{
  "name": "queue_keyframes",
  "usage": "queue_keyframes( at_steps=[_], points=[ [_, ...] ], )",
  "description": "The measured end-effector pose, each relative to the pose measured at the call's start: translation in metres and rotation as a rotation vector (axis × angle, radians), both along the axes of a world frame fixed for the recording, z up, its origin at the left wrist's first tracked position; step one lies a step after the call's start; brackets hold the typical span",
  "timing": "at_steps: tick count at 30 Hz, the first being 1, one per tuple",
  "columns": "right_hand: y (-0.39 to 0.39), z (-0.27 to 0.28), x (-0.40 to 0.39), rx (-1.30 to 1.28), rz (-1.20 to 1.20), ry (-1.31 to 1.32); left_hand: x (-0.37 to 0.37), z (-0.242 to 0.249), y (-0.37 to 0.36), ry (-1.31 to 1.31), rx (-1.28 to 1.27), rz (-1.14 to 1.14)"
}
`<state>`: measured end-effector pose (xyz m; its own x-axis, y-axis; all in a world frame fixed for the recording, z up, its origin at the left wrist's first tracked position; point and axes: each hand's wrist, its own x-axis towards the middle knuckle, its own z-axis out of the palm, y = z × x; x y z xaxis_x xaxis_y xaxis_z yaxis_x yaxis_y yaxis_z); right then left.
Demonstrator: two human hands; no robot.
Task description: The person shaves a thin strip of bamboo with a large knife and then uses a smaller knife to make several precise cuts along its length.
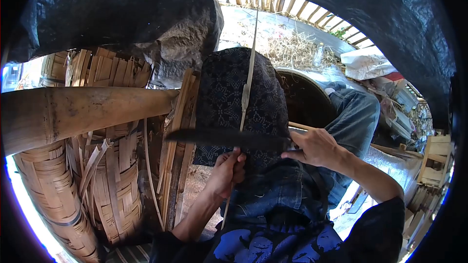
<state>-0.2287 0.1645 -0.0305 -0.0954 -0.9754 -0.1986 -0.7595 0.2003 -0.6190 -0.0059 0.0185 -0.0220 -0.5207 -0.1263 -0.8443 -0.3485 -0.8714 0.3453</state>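
Bamboo strip point(248, 75): long, thin and pale; it runs nearly upright from about 6 o'clock near the lap to 12 o'clock at the top of the view, with a knot-like node a little above the blade. Its lower part is pinched in the left hand.

Knife point(229, 138): dark, broad blade lying level, tip toward 9 o'clock, handle end toward 3 o'clock in the right hand. It crosses the strip just above the left hand, over the cloth-covered knee.
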Motion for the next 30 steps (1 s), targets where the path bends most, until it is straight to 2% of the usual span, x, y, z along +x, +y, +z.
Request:
queue_keyframes(
  at_steps=[2, 3, 5, 6, 8, 9, 10, 12, 13, 16, 20, 22, 25, 30],
  points=[
    [0.002, 0.007, -0.003, 0.19, 0.068, 0.095, -0.003, -0.003, 0.003, 0.014, -0.031, -0.009],
    [-0.002, 0.008, -0.005, 0.199, 0.061, 0.095, -0.004, -0.003, 0.006, 0.001, -0.055, -0.002],
    [-0.021, 0.008, -0.019, 0.531, -0.07, 0.115, -0.004, -0.003, 0.011, -0.001, -0.078, 0.006],
    [-0.018, 0.008, -0.017, 0.525, -0.071, 0.126, -0.005, -0.004, 0.011, -0.005, -0.112, -0.005],
    [0.001, 0.007, -0.004, 0.163, -0.073, 0.019, -0.004, -0.004, 0.012, -0.015, -0.139, -0.025],
    [0.006, 0.007, -0.002, -0.079, -0.011, 0.061, -0.003, -0.005, 0.013, -0.004, -0.135, -0.013],
    [0.004, 0.007, -0.003, -0.083, -0.012, 0.061, -0.003, -0.006, 0.012, 0.01, -0.135, -0.002],
    [0.001, 0.01, -0.01, 0.226, -0.033, 0.042, -0.006, -0.001, 0.011, -0.004, -0.143, -0.015],
    [-0.004, 0.005, -0.017, 0.303, -0.146, 0.005, -0.006, 0.001, 0.011, -0.022, -0.147, -0.02],
    [-0.005, -0.003, -0.017, 0.146, -0.124, 0.084, -0.01, 0.002, 0.0, 0.039, -0.051, -0.004],
    [-0.005, 0.004, -0.018, 0.208, -0.113, 0.059, -0.002, 0.014, -0.01, 0.004, 0.025, -0.074],
    [-0.007, 0.004, -0.019, 0.201, -0.119, 0.058, 0.002, 0.023, -0.012, 0.007, 0.157, -0.113],
    [-0.009, 0.003, -0.014, 0.221, -0.144, 0.045, 0.008, 0.015, -0.01, -0.051, 0.193, -0.089],
    [0.0, 0.001, -0.002, 0.171, -0.122, -0.035, 0.006, 0.0, 0.004, -0.045, 0.013, -0.07]
  ],
)
